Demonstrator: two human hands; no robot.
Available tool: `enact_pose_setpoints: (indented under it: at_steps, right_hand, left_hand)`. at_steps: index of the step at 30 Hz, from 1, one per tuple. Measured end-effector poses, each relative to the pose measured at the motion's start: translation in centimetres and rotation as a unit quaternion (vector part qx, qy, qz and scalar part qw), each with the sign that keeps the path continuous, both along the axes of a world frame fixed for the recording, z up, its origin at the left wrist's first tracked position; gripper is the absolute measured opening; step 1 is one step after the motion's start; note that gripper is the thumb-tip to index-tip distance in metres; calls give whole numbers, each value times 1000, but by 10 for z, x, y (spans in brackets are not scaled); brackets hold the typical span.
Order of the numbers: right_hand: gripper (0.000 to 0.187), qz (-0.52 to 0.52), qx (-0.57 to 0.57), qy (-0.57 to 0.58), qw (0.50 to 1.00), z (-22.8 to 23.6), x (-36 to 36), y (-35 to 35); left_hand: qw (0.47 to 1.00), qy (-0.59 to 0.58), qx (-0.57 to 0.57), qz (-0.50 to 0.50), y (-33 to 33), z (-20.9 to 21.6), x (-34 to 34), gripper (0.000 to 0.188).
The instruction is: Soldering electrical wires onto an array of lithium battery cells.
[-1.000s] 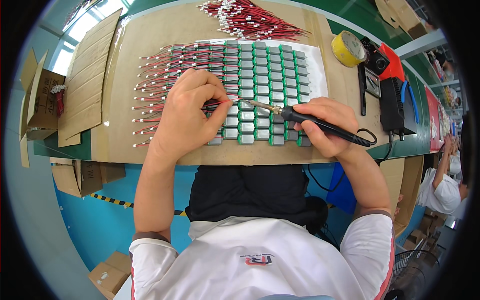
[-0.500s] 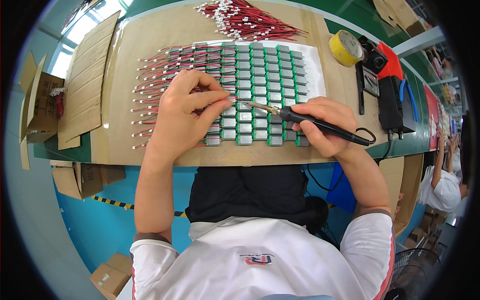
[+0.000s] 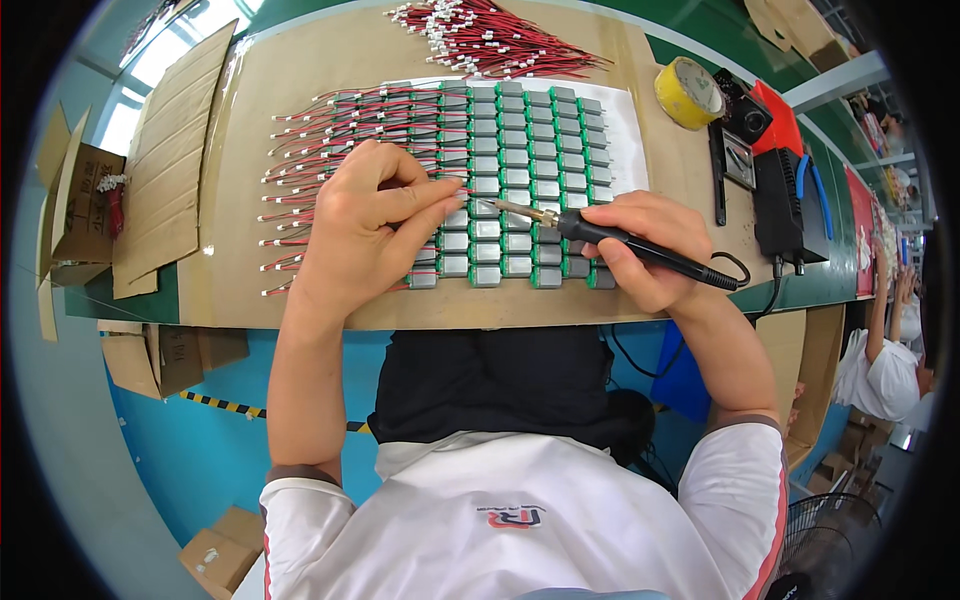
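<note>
Rows of small silver battery cells with green circuit boards [image 3: 515, 185] lie in a grid on a white sheet. My right hand [image 3: 655, 248] is wrapped round the black handle of a soldering iron [image 3: 610, 237]. The iron's tip points left and meets the cells just right of my left fingertips. My left hand [image 3: 375, 220] hovers over the left columns, thumb and forefinger pinched on a thin wire lead [image 3: 466, 192]. Red and black leads with white plugs [image 3: 300, 175] stretch left from the left-hand columns, partly hidden beneath my left hand.
A pile of red leads with white plugs [image 3: 490, 40] lies at the back. To the right are a roll of yellow tape [image 3: 690, 92], a black soldering station [image 3: 785, 205] and blue-handled pliers [image 3: 820, 200]. Cardboard boxes [image 3: 85, 205] stand at the left. Another person's white sleeve [image 3: 880, 375] shows far right.
Almost nothing differs. Both hands keep their places with the iron's tip by the left fingertips; the whole view has shifted very slightly.
</note>
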State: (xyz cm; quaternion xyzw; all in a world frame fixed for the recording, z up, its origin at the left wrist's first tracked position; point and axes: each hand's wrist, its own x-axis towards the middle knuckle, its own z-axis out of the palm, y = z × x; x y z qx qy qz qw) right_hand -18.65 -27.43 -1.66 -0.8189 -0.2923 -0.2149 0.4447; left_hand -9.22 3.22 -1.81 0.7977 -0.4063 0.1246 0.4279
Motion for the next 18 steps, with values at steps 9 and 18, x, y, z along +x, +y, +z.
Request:
enact_pose_setpoints:
  at_steps: [9, 18]
  right_hand:
    - [31, 11, -15, 0, 1000, 1, 2, 2]
    - [31, 13, -24, -4, 1000, 1, 3, 2]
  left_hand:
    - [1000, -15, -1, -5, -1, -2, 4, 19]
    - [1000, -23, 2, -3, -3, -3, 5, 18]
